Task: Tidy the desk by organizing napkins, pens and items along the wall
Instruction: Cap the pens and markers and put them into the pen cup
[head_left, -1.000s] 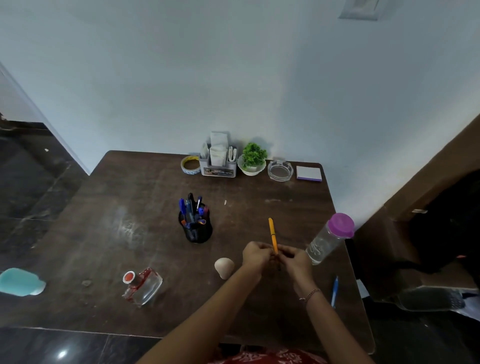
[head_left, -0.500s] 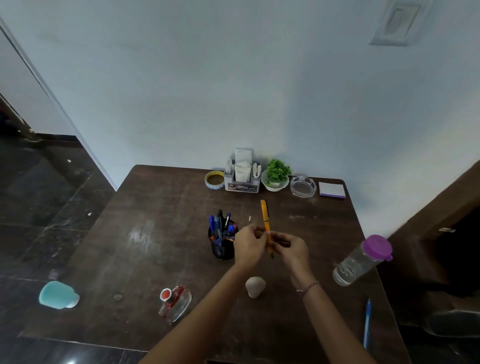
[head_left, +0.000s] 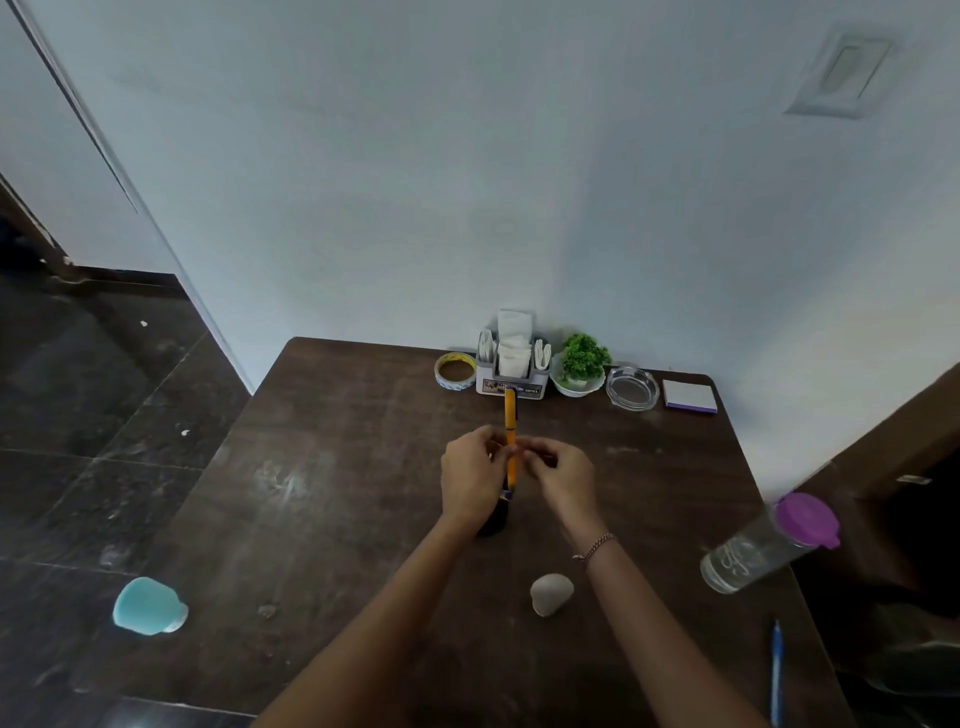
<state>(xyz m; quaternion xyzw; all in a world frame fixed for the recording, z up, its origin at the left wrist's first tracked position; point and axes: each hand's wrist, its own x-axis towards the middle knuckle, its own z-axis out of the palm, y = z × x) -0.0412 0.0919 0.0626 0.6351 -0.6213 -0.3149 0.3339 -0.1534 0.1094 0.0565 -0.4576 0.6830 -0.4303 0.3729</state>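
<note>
Both hands meet over the middle of the dark wooden desk (head_left: 322, 499), and together they pinch a yellow pen (head_left: 510, 436) that stands nearly upright between them. The left hand (head_left: 470, 480) closes its fingertips on the pen from the left side, the right hand (head_left: 563, 478) closes its fingertips on it from the right, with a thin bracelet (head_left: 595, 545) at that wrist. The pen's top rises above the grip toward the wall; its lower end drops just below the grip, over a dark pen cup (head_left: 493, 517) that is mostly hidden behind the left hand.

Beyond the grip, lined along the wall, sit a roll of tape (head_left: 455, 370), a napkin holder (head_left: 511, 366) filled with white napkins, a small green plant (head_left: 582, 364) in a white bowl, a glass ashtray (head_left: 631, 388) and a pad of sticky notes (head_left: 690, 396). Nearer than the grip, between the forearms, lies a pale stone (head_left: 550, 593). To the right of the grip stands a clear bottle (head_left: 763, 545) with a purple lid, and a blue pen (head_left: 776, 670) lies by the desk's right edge, nearer still. Far to the left of the grip, off the desk edge, is a teal cup (head_left: 148, 605) on its side
</note>
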